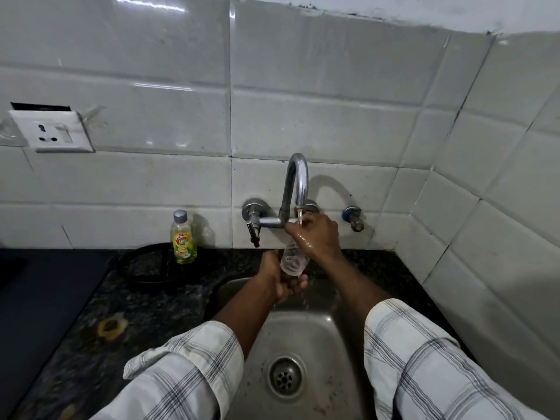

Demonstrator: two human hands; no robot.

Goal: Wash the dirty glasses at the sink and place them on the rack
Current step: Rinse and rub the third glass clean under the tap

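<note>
Both hands are over the sink [306, 334], just below the tap spout [298, 180], w/ water running. Left hand [280, 278] is cupped, fingers curled up around the base of a clear glass [293, 259], holding it from underneath. Right hand [316, 236] is above, wet, fingers bunched at the glass's upper end right under the stream; can't tell whether they grip the rim or reach inside, since the hand covers that part. The glass is tilted, between the two hands, in front of the tap and above the basin. Its outline is hard to make out: transparent, blurred by water. Drips fall from the left hand toward the drain [286, 378]. Left of the tap, a dish-soap bottle [183, 237] stands on the dark tabletop [91, 322]. Checked sleeves are cut off at the bottom edge.
</note>
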